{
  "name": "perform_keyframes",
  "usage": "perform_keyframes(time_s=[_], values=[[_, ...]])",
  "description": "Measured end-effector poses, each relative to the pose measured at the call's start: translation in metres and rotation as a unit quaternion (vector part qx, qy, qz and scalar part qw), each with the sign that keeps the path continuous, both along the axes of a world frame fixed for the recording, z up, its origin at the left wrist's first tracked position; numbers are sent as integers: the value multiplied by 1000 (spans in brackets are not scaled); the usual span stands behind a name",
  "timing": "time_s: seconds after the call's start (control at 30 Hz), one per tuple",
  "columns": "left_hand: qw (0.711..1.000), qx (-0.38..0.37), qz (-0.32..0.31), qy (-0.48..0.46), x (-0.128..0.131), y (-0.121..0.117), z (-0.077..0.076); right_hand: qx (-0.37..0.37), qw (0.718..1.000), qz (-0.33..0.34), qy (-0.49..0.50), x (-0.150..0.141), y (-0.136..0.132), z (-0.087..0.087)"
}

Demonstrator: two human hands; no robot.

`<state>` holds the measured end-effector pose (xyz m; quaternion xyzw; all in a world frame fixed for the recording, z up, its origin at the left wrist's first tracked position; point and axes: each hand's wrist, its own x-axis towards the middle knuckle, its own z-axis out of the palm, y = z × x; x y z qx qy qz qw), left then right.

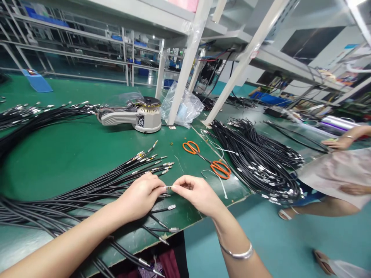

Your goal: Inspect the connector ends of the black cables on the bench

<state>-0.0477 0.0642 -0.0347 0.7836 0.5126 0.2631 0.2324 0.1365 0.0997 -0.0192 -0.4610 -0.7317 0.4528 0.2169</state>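
Note:
My left hand [142, 196] is closed in a pinch at the end of a black cable, just above the green table. My right hand [198, 194] pinches the cable's thin, pale tip [168, 187] from the other side. Fingertips cover most of this end, so its exact shape is hidden. Around and under my left hand lies a fanned bundle of black cables [95, 184] with silver metal ends, some hanging past the table's front edge. Beyond my right hand are orange-handled scissors [205, 158] and a loose white cable tie [222, 184].
A grey tape dispenser [146, 116] stands behind the bundle, near a clear plastic bag [185, 106] and white shelf posts [188, 63]. Coiled black cables [252, 154] lie at the right. Another person [339, 173] is beside that table, a hand [343, 142] on it.

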Motion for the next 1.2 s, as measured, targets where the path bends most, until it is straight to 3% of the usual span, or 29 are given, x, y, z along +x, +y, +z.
perform_keyframes(time_s=[0.13, 0.63, 0.77, 0.87, 0.93, 0.97, 1.07, 1.13, 1.2], values=[[999, -24, 5, -25, 1, -2, 1, 20, 1000, 19, -3, 0, -5, 3], [1000, 9, 23, 9, 7, -7, 0, 49, 999, -7, -12, -13, -14, -5], [999, -7, -51, 0, -6, -9, 16, 53, 998, 15, -16, -6, -27, 2], [1000, -10, -21, 8, -22, -5, 26, 49, 991, 107, -57, 8, -37, 12], [998, -1, 18, 53, -28, 1, 25, 19, 979, 187, -77, 18, -35, 15], [996, 8, 24, 87, -27, 5, 23, 7, 978, 196, -77, 22, -30, 15], [983, 39, 27, 175, -13, 21, 11, 18, 995, 83, -48, 25, -1, 7], [979, 44, 43, 193, 0, 32, 3, 43, 999, 11, -24, 21, 21, -2], [981, 38, 55, 181, 8, 39, -1, 62, 998, -19, -12, 15, 38, -11]])
